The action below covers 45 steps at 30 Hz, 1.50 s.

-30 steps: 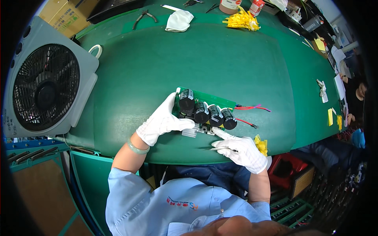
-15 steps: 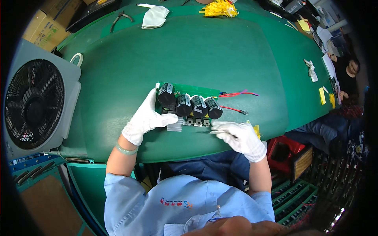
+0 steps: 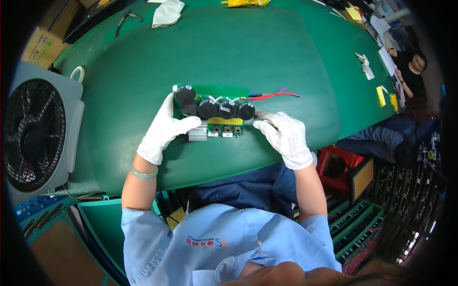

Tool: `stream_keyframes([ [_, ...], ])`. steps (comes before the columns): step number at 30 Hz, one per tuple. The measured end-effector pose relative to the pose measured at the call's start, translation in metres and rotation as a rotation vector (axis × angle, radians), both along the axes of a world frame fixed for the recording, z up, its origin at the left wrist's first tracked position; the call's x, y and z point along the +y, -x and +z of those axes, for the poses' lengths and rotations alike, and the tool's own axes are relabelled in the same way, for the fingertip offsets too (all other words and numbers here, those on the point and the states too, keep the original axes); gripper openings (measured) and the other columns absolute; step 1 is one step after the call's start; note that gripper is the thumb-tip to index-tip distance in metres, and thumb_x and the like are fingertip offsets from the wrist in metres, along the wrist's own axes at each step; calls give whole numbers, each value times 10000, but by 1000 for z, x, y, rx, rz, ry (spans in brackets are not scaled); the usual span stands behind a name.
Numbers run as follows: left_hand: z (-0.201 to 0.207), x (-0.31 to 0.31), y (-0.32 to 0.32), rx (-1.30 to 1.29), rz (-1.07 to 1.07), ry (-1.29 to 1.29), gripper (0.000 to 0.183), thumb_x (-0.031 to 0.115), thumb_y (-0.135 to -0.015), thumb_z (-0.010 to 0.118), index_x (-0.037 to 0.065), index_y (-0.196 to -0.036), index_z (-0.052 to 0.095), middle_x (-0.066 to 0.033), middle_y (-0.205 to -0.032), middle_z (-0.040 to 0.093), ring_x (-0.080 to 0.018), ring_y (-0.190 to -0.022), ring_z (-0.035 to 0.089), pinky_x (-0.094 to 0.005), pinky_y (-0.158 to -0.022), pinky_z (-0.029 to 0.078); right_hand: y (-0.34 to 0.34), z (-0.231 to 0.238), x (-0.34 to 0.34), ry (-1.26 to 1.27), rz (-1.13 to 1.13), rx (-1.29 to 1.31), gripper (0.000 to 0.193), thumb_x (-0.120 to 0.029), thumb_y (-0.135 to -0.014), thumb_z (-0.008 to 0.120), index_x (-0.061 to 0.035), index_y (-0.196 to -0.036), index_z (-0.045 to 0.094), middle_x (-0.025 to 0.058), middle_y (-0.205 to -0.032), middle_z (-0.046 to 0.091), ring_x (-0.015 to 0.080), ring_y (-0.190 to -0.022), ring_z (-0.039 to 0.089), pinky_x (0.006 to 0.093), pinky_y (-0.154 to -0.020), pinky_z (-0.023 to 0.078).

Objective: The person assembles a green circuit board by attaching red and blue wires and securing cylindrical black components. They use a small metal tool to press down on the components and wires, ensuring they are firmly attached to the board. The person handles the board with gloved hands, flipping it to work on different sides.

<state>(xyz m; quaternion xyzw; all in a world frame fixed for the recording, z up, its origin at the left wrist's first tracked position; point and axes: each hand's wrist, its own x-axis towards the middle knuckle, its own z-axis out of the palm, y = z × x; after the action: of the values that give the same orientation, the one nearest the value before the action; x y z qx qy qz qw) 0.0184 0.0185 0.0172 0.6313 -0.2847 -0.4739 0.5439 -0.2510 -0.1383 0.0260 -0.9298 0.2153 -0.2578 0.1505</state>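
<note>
Between my hands: circuit board [image 3: 212,112] is lying flat on green table [image 3: 248,52].
Left hand [image 3: 164,128]: I am gripping its left edge.
Right hand [image 3: 285,136]: fingers are pressing its right end.

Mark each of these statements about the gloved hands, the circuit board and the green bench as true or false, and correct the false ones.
1. Both hands wear white gloves. True: left hand, right hand.
2. The left hand rests at the left end of the green circuit board. True.
3. The board carries a single black round capacitor. False: four black capacitors stand in a row.
4. The red wires leave the board toward the person's left. False: they run out to the right.
5. A box fan stands at the left of the green table. True.
6. The right hand holds pliers. False: no tool shows in it.
</note>
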Motion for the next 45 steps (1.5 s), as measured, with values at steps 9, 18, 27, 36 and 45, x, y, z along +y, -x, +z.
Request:
stream_keyframes([
  [9,-1,-1,-1,-92,-43,32,1005,248,-658,921,-52,-1438,364,-165,-1354,512,-271,-1319,451,-396,-1116,361,-12,-14,-9,109,28,13,195,-286,-822,767,-107,-846,692,53,-689,632,245,-582,612,355,-514,473],
  [18,-17,8,-6,-168,-54,68,1070,302,-613,935,-35,-1450,359,-166,-1388,500,-281,-1342,427,-404,-1164,285,-16,-13,-15,103,122,71,169,-250,-818,764,-97,-814,691,66,-673,625,264,-578,611,369,-517,478],
  [27,-18,5,-1,-186,-32,62,1033,288,-610,935,-37,-1424,388,-166,-1363,517,-282,-1320,448,-399,-1154,307,-20,-18,9,75,14,113,345,-367,-794,778,-108,-648,603,61,-602,593,261,-513,590,369,-473,444],
  [36,-8,9,5,-90,-3,133,865,196,-685,900,-16,-1381,433,-123,-1277,562,-227,-1207,524,-366,-1073,403,38,64,57,165,83,183,333,-346,-747,833,-139,-628,600,12,-556,510,180,-481,527,346,-442,390],
  [45,-12,4,3,-150,-66,130,948,248,-662,919,-24,-1411,407,-137,-1311,550,-241,-1242,505,-384,-1103,369,141,2,-16,-43,-460,702,514,-563,-879,607,-84,-702,669,167,-700,657,376,-669,653,478,-590,494],
])
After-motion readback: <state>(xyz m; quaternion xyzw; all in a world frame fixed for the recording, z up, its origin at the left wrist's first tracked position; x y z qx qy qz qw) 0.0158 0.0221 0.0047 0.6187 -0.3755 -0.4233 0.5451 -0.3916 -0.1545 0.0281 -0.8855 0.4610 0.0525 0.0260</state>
